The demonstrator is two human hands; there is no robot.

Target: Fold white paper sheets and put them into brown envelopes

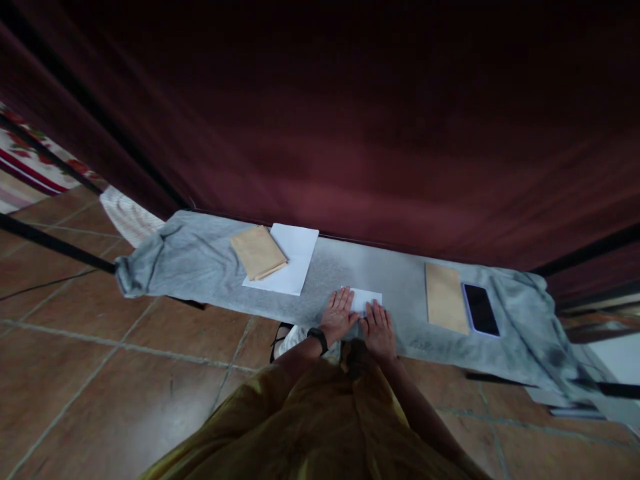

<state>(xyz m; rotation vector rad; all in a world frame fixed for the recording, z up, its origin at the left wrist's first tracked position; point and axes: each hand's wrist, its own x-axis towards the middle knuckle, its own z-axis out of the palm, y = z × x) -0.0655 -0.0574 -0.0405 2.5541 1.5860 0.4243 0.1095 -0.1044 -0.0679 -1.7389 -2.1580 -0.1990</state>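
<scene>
A small folded white paper (367, 298) lies on the grey cloth-covered table (210, 267) near its front edge. My left hand (337, 315), with a black watch on the wrist, lies flat with its fingers stretched out, pressing on the paper's left part. Beside it, my right hand (379, 328) also lies flat with fingers spread on the paper's right part. Neither hand grips anything.
At the left lie a stack of white sheets (291, 267) with brown envelopes (259, 252) on top. At the right lie a brown envelope (445, 297) and a dark phone (481, 309). A dark red curtain hangs behind the table. Brown floor tiles lie below.
</scene>
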